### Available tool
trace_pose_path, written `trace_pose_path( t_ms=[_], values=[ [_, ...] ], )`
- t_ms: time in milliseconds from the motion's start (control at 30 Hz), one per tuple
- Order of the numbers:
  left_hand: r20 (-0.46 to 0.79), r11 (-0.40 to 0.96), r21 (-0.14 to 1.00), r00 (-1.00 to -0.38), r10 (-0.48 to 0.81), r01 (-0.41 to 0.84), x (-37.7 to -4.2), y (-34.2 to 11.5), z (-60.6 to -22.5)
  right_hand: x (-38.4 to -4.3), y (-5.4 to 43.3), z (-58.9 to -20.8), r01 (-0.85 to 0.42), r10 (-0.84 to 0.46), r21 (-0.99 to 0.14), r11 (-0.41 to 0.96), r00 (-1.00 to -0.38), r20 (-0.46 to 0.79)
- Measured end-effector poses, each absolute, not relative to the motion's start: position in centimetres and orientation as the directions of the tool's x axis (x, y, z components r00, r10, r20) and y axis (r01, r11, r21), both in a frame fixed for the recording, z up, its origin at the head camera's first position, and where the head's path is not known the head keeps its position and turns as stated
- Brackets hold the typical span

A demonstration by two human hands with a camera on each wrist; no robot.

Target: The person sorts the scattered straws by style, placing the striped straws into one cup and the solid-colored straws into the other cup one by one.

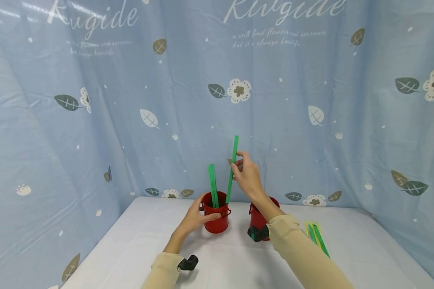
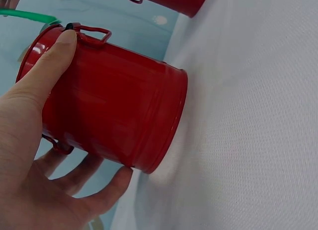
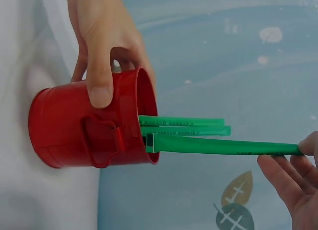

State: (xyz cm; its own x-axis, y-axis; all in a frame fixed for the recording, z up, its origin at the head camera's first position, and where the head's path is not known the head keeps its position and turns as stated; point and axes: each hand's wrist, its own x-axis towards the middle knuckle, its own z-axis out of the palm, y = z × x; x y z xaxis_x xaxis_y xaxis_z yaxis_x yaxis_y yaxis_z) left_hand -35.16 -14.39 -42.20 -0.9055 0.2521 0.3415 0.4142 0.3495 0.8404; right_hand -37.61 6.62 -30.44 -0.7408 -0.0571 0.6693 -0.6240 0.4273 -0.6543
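Note:
My left hand point(image 1: 197, 216) grips a small red bucket point(image 1: 216, 224) with side handles, thumb on the near side and fingers round the far side. The bucket stands upright on the table. Green strips point(image 3: 186, 129) with dark printing stick up out of it. Between thumb and fingertips, my right hand point(image 1: 247, 174) pinches the upper part of another long, flat green strip point(image 1: 235, 150). That strip's lower end is at the bucket's right rim; in the right wrist view a small dark square shows there. The left wrist view has the gripped bucket point(image 2: 109, 101) close up.
A second red bucket point(image 1: 256, 220) stands to the right, partly behind my right forearm. Farther right, several green and yellow strips point(image 1: 320, 241) lie on the white table point(image 1: 148, 224). A blue patterned curtain point(image 1: 188, 120) hangs behind the table.

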Motion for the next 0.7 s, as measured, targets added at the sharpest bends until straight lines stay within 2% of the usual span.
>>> trace_pose_path(
  t_ms=[167,333,700],
  values=[
    [0.334,0.347,0.843,-0.906,0.259,0.410,-35.1,-14.3,-42.1,-37.7,6.3,-30.6,-0.624,-0.040,-0.660,0.417,-0.738,0.673],
    [0.340,0.336,0.844,-0.901,0.270,0.419,-35.1,-14.3,-42.0,-37.9,6.0,-31.4,-0.606,-0.042,-0.686,0.404,-0.761,0.647],
    [0.342,0.335,0.846,-0.904,0.255,0.415,-35.1,-14.3,-42.1,-38.3,4.7,-35.2,-0.575,-0.072,-0.657,0.487,-0.777,0.626]
  ],
)
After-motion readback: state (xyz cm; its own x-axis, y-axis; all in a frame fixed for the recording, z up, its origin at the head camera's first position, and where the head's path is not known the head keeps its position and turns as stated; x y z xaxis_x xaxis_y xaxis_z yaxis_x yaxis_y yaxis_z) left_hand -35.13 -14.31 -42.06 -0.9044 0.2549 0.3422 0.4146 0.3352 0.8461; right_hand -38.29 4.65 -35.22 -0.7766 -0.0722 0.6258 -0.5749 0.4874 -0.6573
